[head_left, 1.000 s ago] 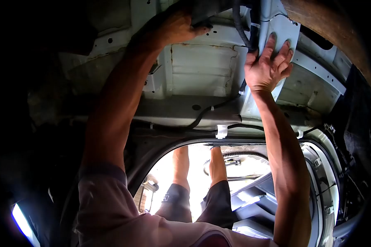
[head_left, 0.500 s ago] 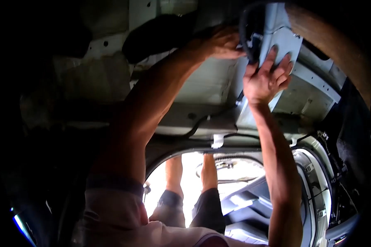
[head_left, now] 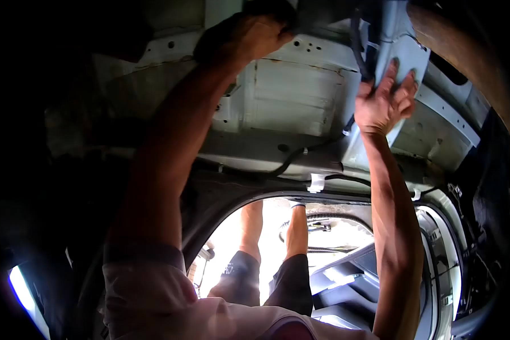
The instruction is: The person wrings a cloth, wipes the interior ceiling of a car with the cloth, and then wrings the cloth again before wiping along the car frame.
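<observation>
My right hand (head_left: 383, 102) presses on a pale metal beam (head_left: 405, 54) overhead, its fingers spread and its thumb beside a black cable (head_left: 358, 48). To the upper left, my left hand (head_left: 260, 38) is curled against a dark, rounded shape (head_left: 221, 38). Its fingertips are partly lost in shadow, and what they grip cannot be made out. Between the two hands lies a bare metal panel (head_left: 294, 90) with ribs and small holes.
A black wiring harness (head_left: 289, 161) runs along the bodywork, with a white clip (head_left: 317, 182) near the door opening. A curved brown edge (head_left: 464, 51) lies at upper right. Beyond the opening are a dark door panel (head_left: 345, 283) and my legs (head_left: 250, 226) in bright light.
My left hand has left the area beside the cable and moved up and left to the dark shape. My right hand stays on the beam. The view has shifted slightly.
</observation>
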### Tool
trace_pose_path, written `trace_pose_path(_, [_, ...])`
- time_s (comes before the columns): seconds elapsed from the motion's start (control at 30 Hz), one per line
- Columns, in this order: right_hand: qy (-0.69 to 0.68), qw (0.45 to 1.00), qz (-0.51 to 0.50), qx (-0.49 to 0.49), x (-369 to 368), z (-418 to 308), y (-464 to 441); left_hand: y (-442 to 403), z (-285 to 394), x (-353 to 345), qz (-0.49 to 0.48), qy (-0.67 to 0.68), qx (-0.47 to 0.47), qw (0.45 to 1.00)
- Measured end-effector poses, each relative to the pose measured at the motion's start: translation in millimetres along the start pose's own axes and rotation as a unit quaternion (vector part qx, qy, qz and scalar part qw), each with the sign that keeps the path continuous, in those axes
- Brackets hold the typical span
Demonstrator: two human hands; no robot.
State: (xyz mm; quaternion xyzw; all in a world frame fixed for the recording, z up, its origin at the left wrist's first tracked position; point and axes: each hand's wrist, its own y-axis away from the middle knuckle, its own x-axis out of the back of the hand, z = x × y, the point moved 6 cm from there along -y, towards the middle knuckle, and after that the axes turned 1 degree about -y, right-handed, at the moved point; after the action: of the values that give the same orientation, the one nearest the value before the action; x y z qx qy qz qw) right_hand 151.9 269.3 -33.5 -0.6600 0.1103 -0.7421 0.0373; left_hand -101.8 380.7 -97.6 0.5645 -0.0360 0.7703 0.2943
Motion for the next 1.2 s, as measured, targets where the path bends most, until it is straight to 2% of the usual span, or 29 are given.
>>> trace_pose_path(0.03, [0.017,1.0,0.017,0.006,-1,1,-1,-2,6,5,0.009,0.013,0.014,1.0])
trace_pose_path(0.07, [0.022,1.0,0.012,0.0,-3,2,1,-2,8,3,-0.001,-0.077,-0.015,0.997])
trace_pose_path(0.17, [0.014,1.0,0.02,0.006,-2,2,0,-2,3,-4,0.0,-0.114,-0.011,0.993])
trace_pose_path(0.27, [0.013,1.0,0.013,-0.005,-2,1,1,8,23,40,-0.06,-0.107,0.07,0.99])
trace_pose_path(0.3, [0.01,1.0,0.02,-0.005,-2,2,0,6,28,46,0.031,-0.133,0.014,0.99])
trace_pose_path(0.37, [0.014,1.0,0.025,-0.001,-2,2,0,20,28,45,0.207,-0.182,-0.094,0.957])
trace_pose_path(0.47, [-0.005,1.0,-0.004,-0.012,-4,2,3,17,10,17,0.221,-0.162,-0.148,0.95])
trace_pose_path(0.57, [-0.014,1.0,-0.02,-0.012,-4,3,3,10,6,7,0.176,-0.138,-0.097,0.97])
trace_pose_path(0.67, [-0.014,1.0,-0.013,-0.01,-4,3,-1,2,16,14,0.079,-0.131,-0.003,0.988])
trace_pose_path(0.7, [-0.014,1.0,-0.015,-0.009,-5,3,0,-3,15,5,0.105,-0.12,-0.003,0.987])
trace_pose_path(0.73, [0.021,0.999,0.032,0.013,-1,0,-1,-7,11,-10,0.127,-0.107,-0.001,0.986])
trace_pose_path(0.77, [0.01,1.0,0.012,0.007,-1,0,1,-10,7,-24,0.15,-0.096,0.003,0.984])
trace_pose_path(0.87, [-0.016,1.0,-0.014,-0.009,-6,1,0,-18,52,-7,0.206,0.074,-0.062,0.974])
trace_pose_path(0.93, [0.002,1.0,-0.003,0.004,0,1,1,-55,72,-106,0.037,0.087,-0.103,0.99])
trace_pose_path(0.97, [0.009,1.0,0.011,0.011,1,-1,-4,-41,119,-42,0.313,0.028,-0.303,0.899])
trace_pose_path(1.0, [0.011,1.0,0.015,0.011,-2,-2,-8,-60,128,-38,0.247,0.073,-0.171,0.951])
trace_pose_path(1.03, [0.013,1.0,0.015,0.012,-2,-3,-9,-70,127,-45,0.171,0.12,-0.033,0.977])
trace_pose_path(1.13, [0.026,1.0,0.007,0.014,1,-3,-2,-60,129,-35,0.156,0.098,-0.062,0.981])
trace_pose_path(1.2, [0.026,1.0,0.012,0.007,-2,-4,-5,-75,119,-28,0.063,0.169,-0.003,0.984])
